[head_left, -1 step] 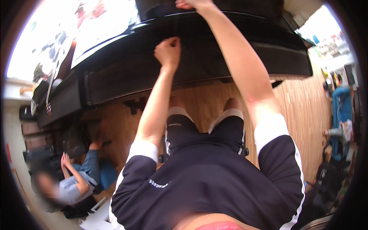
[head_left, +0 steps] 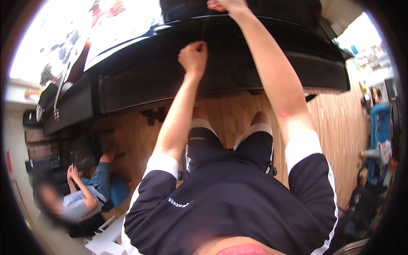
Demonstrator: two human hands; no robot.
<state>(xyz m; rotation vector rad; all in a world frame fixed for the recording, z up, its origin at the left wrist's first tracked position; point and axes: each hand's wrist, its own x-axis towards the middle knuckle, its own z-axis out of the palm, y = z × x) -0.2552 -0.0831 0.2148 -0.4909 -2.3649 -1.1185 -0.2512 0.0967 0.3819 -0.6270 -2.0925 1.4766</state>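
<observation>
A long, glossy black piece of furniture, perhaps a piano (head_left: pixel 144 80), spans the upper view in front of me. My left hand (head_left: pixel 193 59) is raised over its front, with fingers curled closed; what it holds, if anything, I cannot make out. A faint thin line shows above that hand, too blurred to identify. My right hand (head_left: pixel 225 6) reaches higher, by the black upper panel (head_left: pixel 280 9), partly cut off at the top edge, its fingers curled; their contents are hidden. A bright, overexposed surface (head_left: pixel 127 23) lies at upper left.
A seated person (head_left: pixel 85 199) at lower left holds their hands together. Stacked dark cases (head_left: pixel 42 148) stand behind them. A blue padded object (head_left: pixel 376 123) and dark bags (head_left: pixel 357 199) are at right. Wooden floor (head_left: pixel 331 119) shows beneath, and a white frame (head_left: pixel 100 242) at bottom left.
The view has shifted slightly, with the furniture and both my hands appearing a little farther right and the furniture slightly lower. Both hands keep their curled shape.
</observation>
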